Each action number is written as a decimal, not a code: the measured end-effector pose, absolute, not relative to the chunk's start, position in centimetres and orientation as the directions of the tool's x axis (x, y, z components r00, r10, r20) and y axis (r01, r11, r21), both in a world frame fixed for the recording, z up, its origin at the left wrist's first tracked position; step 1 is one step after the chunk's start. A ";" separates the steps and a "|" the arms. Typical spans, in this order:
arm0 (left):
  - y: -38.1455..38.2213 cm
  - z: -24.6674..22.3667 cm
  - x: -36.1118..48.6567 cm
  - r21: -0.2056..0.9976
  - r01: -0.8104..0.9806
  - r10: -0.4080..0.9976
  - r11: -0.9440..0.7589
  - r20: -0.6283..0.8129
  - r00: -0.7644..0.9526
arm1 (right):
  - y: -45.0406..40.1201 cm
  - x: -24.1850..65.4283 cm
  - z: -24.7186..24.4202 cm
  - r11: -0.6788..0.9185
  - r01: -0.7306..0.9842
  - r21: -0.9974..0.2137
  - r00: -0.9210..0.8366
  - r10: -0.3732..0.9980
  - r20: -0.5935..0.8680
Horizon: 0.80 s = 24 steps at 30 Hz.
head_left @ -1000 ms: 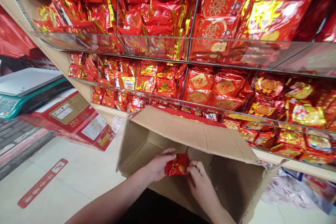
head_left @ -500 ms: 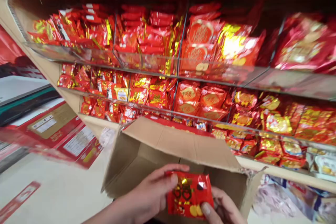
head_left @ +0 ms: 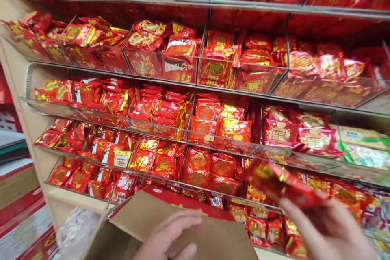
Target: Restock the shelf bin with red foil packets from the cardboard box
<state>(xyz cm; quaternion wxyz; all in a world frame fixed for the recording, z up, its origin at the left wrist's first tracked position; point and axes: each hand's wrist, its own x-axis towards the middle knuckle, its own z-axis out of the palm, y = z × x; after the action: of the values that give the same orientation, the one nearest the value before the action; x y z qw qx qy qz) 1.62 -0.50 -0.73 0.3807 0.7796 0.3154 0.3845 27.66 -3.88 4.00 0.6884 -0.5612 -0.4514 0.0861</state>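
Note:
My right hand (head_left: 332, 227) grips a shiny red-and-gold snack packet (head_left: 289, 187) between thumb and fingers, raised in front of the lower shelf on the right. The packet is blurred and tilted, so its print cannot be read. My left hand (head_left: 170, 235) is over the open cardboard box (head_left: 158, 215), thumb and fingers apart, with nothing in it. Most of the box's inside is hidden below the frame and behind its raised flap. Closest to the held packet are red and gold packets (head_left: 256, 193) in a shelf bin.
Tiered shelves with clear plastic fronts (head_left: 158, 130) and dividers hold many red packets. Green-and-white packs (head_left: 365, 146) stand at the far right. Stacked red cartons (head_left: 24, 211) are on the left, and a crumpled clear plastic bag (head_left: 79, 227) lies beside the box.
My right hand has carried the packet up and to the right, out of my left hand, which has let go and stays over the box. The view has tilted up, showing more shelves.

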 end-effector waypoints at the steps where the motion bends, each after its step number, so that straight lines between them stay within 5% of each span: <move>1: 0.5 0.6 2.0 0.718 0.256 0.723 -0.648 0.473 0.504 | -2.6 28.6 6.3 0.368 0.449 -0.814 0.575 0.578 0.579; 5: 6.0 7.2 5.0 0.091 0.417 0.353 -0.904 0.709 0.610 | 3.4 30.1 13.8 0.490 0.641 -0.590 0.392 0.452 0.801; 10: 11.7 13.1 9.2 -0.267 0.574 0.261 -0.774 0.692 0.673 | 8.8 29.1 16.5 0.339 0.901 -0.271 0.106 0.433 0.895; 13: 13.3 14.0 10.3 -0.341 0.614 0.272 -0.712 0.672 0.688 | 10.0 28.4 16.8 0.240 0.962 -0.130 -0.006 0.493 0.870; 20: 14.0 14.1 10.3 -0.295 0.665 0.387 -0.686 0.626 0.677 | 10.2 26.4 18.6 -0.135 0.976 -0.173 0.214 0.754 0.621; 24: 14.3 14.3 10.3 -0.269 0.656 0.425 -0.706 0.580 0.695 | 12.0 26.5 18.9 -0.217 0.961 -0.172 0.275 0.808 0.521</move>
<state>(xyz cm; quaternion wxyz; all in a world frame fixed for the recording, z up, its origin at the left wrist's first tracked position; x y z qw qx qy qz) 10.35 14.31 14.29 -0.2349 0.8902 0.3033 0.2458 26.52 11.97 18.90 0.2359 -0.7629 -0.5797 -0.1622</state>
